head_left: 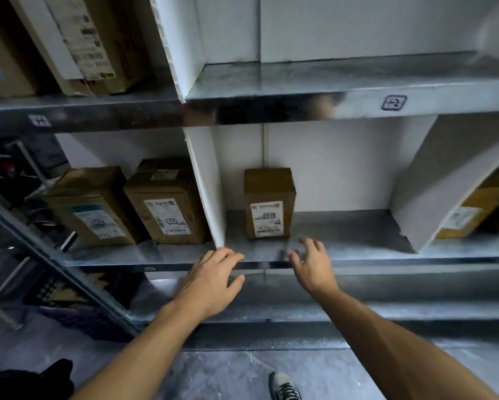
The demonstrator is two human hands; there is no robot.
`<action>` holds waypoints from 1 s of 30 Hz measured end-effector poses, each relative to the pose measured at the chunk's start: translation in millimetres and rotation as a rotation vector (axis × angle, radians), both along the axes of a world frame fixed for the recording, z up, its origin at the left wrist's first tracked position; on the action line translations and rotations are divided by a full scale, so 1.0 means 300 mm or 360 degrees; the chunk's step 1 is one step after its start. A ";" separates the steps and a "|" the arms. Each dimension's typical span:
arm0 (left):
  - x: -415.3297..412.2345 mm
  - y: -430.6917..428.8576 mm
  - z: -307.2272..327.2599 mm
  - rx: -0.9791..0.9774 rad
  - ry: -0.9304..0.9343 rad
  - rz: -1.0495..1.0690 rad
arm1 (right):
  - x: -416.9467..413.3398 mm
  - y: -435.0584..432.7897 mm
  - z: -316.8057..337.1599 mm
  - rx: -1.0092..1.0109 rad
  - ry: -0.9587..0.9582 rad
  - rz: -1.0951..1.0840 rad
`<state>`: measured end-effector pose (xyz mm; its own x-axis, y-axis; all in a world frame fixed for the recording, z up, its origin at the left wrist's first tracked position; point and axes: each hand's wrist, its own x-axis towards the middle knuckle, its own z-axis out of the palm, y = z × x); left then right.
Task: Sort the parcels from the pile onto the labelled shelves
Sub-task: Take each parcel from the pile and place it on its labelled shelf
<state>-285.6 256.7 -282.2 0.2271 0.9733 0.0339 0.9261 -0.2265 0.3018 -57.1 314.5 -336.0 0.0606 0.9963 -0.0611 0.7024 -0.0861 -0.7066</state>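
The right hand's fingers (314, 246) are motion-blurred; the parcel (269, 202) label print is too small to read.

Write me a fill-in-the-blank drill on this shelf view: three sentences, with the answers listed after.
1. The compartment just right of the white divider holds exactly ____ parcel.
2. The label on that parcel's front is coloured ____.
3. The left hand and the right hand both hold ____.
Missing words: one; white; nothing.
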 end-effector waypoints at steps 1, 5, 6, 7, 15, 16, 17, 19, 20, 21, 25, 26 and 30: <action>0.007 -0.010 -0.007 0.0008 0.0020 -0.0038 | 0.020 -0.049 -0.008 0.0049 -0.0130 0.0070; 0.074 -0.035 -0.027 0.0002 0.0102 -0.0197 | 0.120 -0.227 -0.011 0.0193 -0.0736 0.0282; 0.101 -0.040 -0.030 -0.0003 0.0119 -0.0240 | 0.145 -0.266 -0.006 0.0193 -0.0841 0.0309; 0.134 -0.046 -0.032 -0.0009 0.0140 -0.0286 | 0.170 -0.303 -0.001 0.0178 -0.0929 0.0321; 0.508 -0.095 -0.043 0.0020 0.0246 -0.0732 | 0.449 -0.587 -0.002 0.0147 -0.1213 -0.0054; 0.566 -0.108 -0.041 0.0026 0.0245 -0.0791 | 0.490 -0.627 -0.004 0.0130 -0.1228 -0.0112; 0.624 -0.122 -0.039 0.0038 0.0245 -0.0851 | 0.530 -0.664 -0.005 0.0098 -0.1250 -0.0144; 0.746 -0.155 -0.035 0.0071 0.0256 -0.0980 | 0.618 -0.741 -0.007 0.0016 -0.1280 -0.0193; 0.810 -0.174 -0.033 0.0088 0.0264 -0.1042 | 0.667 -0.781 -0.005 -0.0003 -0.1284 -0.0234; 0.874 -0.195 -0.030 0.0103 0.0268 -0.1097 | 0.716 -0.821 -0.003 -0.0027 -0.1284 -0.0281; 1.154 -0.296 -0.019 0.0153 0.0214 -0.1285 | 0.930 -0.992 0.026 -0.0138 -0.1307 -0.0429; 1.230 -0.326 -0.019 0.0160 0.0196 -0.1333 | 0.989 -1.040 0.034 -0.0159 -0.1308 -0.0466; 1.566 -0.482 -0.011 0.0210 0.0156 -0.1560 | 1.255 -1.267 0.059 -0.0197 -0.1343 -0.0689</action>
<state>184.2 112.2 -285.4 0.9368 0.3435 0.0665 0.3309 -0.9315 0.1509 319.4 -65.6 -318.3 0.4944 0.8666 0.0678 0.8658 -0.4979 0.0499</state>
